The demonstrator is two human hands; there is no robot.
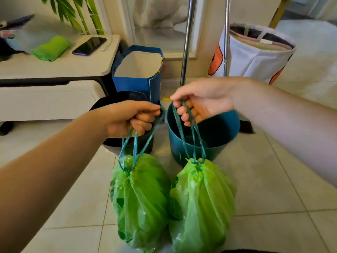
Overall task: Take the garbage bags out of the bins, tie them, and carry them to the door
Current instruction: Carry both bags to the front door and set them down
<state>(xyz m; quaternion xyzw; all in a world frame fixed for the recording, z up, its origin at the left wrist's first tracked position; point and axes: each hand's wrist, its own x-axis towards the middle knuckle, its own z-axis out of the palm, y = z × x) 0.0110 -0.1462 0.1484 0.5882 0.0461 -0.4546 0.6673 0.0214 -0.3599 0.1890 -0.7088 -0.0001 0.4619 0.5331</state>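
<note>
Two full green garbage bags hang side by side above the tiled floor, both cinched at the neck by teal drawstrings. My left hand grips the drawstring loops of the left bag. My right hand holds the loops of the right bag with curled fingers. Behind the bags stand a black bin, partly hidden by my left hand, and a teal bin, its inside bare of any bag.
A blue paper bag stands behind the bins. On the white cabinet at left lie a phone and a roll of green bags. Two metal poles and a white laundry basket stand at the back right.
</note>
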